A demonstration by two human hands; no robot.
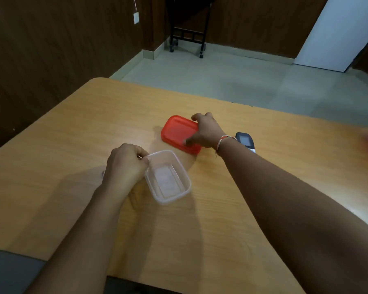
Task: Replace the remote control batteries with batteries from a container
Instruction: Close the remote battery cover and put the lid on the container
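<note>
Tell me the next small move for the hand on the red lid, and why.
Probably lift the red lid and bring it over the clear container. The right hand grips the lid's right end on the table, while the left hand pinches the container's rim, steadying it. The container looks empty, and the remote lies behind the right wrist, so closing seems next.

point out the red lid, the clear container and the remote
red lid (175, 132), head view, bare top surface left of the right hand
clear container (168, 179), head view, middle of its floor
remote (245, 141), head view, dark face showing behind the right wrist
</note>
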